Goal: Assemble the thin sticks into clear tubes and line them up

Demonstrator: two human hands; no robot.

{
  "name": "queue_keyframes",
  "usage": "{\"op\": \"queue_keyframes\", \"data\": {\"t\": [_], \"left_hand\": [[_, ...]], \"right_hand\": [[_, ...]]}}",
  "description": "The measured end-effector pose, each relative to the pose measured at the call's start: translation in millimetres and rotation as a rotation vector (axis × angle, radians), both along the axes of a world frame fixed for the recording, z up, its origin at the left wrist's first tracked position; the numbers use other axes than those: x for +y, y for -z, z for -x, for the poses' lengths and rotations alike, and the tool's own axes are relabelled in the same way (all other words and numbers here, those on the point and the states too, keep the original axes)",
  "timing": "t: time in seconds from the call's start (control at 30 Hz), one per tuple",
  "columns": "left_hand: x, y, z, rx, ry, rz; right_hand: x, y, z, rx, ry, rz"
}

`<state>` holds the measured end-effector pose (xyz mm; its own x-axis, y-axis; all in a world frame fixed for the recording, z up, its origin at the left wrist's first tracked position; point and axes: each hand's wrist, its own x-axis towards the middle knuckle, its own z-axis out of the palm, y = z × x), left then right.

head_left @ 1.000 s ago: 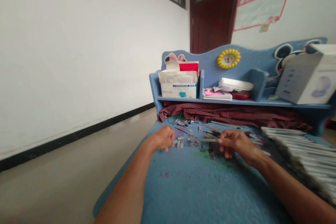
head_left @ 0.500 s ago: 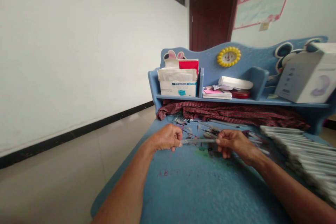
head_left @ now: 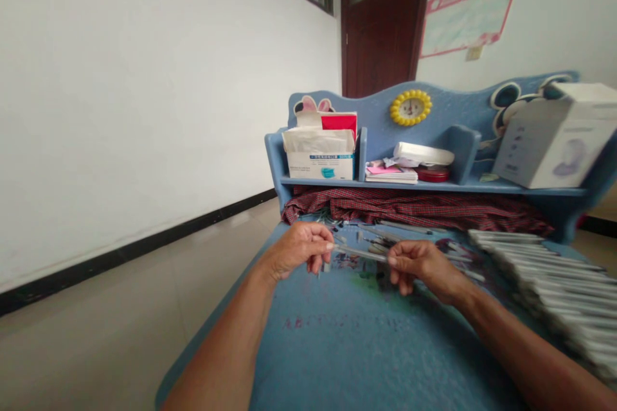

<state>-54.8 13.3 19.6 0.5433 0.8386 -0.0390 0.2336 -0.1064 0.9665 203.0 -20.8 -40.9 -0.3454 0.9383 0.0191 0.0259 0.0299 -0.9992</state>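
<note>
White wall (head_left: 144,109) at left; blue desk (head_left: 357,347) below. Rows of pale rods (head_left: 554,289) lie on its right side. Left hand (head_left: 301,249): thumb and fingers pinching one end of the slender translucent tube (head_left: 360,253). Right hand (head_left: 419,266): thumb and bent fingers gripping its other end. Tube spans the gap between the hands, above the desk, tilted slightly down toward the right. Judged: light, stiff, smooth, possibly slippery; may crack if bent. Best hold: fingertip pinch near each end.
</note>
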Motion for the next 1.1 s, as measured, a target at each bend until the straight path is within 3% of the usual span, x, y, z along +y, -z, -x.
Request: {"op": "queue_keyframes", "data": {"t": [0.23,0.47,0.77,0.97,1.1], "left_hand": [[2.9,2.9,-5.0,-0.143,-0.11,-0.01],[-2.9,-3.0,-9.5,-0.145,-0.104,-0.016],[0.3,1.2,-10.7,-0.148,-0.083,-0.027],[2.3,-1.6,-14.5,-0.113,-0.178,-0.056],[4.6,-1.4,-18.5,-0.1,-0.15,-0.049]], "right_hand": [[-3.7,-1.7,9.9,0.019,0.072,-0.063],[-4.9,-4.7,10.0,0.015,0.12,-0.124],[-4.3,-3.2,10.8,-0.022,0.112,-0.137],[5.6,-1.7,14.8,-0.2,0.112,-0.167],[9.8,-8.6,10.6,-0.467,0.174,-0.415]]}}
